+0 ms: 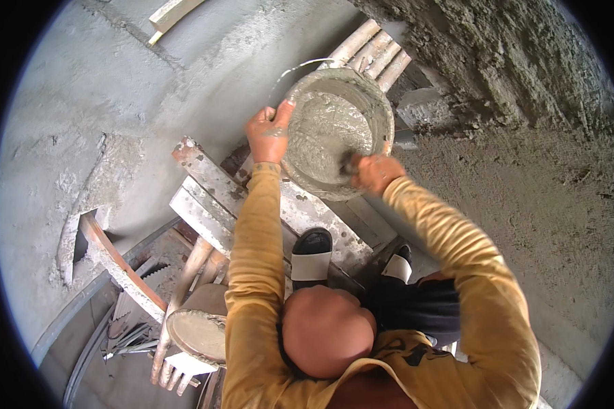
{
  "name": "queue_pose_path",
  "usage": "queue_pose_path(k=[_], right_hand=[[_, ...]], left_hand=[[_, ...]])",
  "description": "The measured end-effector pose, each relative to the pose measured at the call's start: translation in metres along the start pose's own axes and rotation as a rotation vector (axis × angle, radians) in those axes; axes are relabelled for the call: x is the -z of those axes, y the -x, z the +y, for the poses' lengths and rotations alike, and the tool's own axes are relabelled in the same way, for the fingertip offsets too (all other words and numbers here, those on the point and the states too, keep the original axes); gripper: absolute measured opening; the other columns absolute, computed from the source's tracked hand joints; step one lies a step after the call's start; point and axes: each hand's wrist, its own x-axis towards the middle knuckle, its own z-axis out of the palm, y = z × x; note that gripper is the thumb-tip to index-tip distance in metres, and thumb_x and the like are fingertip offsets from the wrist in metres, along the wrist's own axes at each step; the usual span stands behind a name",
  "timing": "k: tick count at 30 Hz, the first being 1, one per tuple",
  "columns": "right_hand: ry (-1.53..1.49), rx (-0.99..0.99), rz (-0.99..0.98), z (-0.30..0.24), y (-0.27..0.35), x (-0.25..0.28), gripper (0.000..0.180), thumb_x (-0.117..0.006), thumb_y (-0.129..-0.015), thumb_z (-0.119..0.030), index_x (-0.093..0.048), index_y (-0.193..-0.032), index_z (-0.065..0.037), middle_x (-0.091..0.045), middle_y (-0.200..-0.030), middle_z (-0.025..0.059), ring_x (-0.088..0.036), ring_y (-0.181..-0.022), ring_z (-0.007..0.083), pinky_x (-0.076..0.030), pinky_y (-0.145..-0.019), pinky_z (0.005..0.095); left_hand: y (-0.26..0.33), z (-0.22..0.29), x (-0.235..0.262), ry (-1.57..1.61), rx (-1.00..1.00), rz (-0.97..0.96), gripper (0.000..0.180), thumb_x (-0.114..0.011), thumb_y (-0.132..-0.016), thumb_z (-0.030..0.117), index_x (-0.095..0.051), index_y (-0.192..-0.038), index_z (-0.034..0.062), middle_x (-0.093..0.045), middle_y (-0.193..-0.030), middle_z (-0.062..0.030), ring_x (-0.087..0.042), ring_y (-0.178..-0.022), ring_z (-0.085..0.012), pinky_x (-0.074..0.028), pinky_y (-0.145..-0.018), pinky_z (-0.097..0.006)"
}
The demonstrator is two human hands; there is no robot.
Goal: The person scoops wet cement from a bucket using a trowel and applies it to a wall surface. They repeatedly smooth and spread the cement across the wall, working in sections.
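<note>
A round mortar bucket (387,112) stands at the far end of the planks, a little right of the middle, its mouth upward and its inner wall coated. Wet gray mortar (324,126) lies inside. The left hand (268,133) pinches the bucket's left rim between thumb and fingers. The right hand (376,172) is at the near right part of the mouth, its fingers curled around a dark tool (351,162), too blurred for me to tell its kind. A pale wire handle (300,67) arcs off the far left side. Beyond the bucket, 4 wooden poles (368,51) lie side by side. Nearer, spattered planks (215,187) run beneath 2 dark slippers (312,262) with white straps. Near left sits a second bucket (198,334), also holding mortar. A rough mortar-covered wall (498,177) rises on the right, a smoother gray wall (150,88) on the left.
</note>
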Motion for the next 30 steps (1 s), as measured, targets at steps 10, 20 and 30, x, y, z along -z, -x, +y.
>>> queue_pose_path(k=[10, 20, 30], right_hand=[[-0.650, 0.003, 0.238, 0.029, 0.020, -0.023, 0.044, -0.065, -0.077, -0.027, -0.058, -0.112, -0.003, -0.065, -0.090, 0.0232, -0.063, -0.090, 0.0372, -0.049, -0.084, 0.0432], [-0.445, 0.055, 0.648, 0.074, 0.086, 0.023, 0.038, -0.067, -0.074, -0.026, -0.061, -0.103, -0.002, -0.065, -0.088, 0.0221, -0.061, -0.084, 0.0418, -0.049, -0.076, 0.0475], [0.059, 0.070, 1.051, 0.068, 0.141, 0.166, 0.024, -0.066, -0.076, -0.019, -0.061, -0.092, -0.002, -0.066, -0.082, 0.0177, -0.065, -0.065, 0.0313, -0.053, -0.060, 0.0400]], left_hand=[[-0.030, -0.025, 0.008, 0.101, 0.050, 0.030, 0.043, -0.074, -0.079, 0.028, -0.048, -0.055, 0.0046, -0.038, -0.055, 0.0056, -0.031, -0.053, -0.0081, -0.029, -0.048, -0.029], [-0.082, -0.074, 0.027, -0.285, -0.044, 0.050, 0.053, -0.072, -0.074, 0.047, -0.059, -0.064, -0.0033, -0.060, -0.067, -0.0209, -0.054, -0.062, -0.0256, -0.045, -0.063, -0.041], [-0.019, -0.034, 0.018, -0.351, 0.058, 0.226, 0.065, -0.065, -0.074, 0.059, -0.062, -0.087, -0.0046, -0.064, -0.084, -0.0257, -0.062, -0.081, -0.0420, -0.047, -0.072, -0.047]])
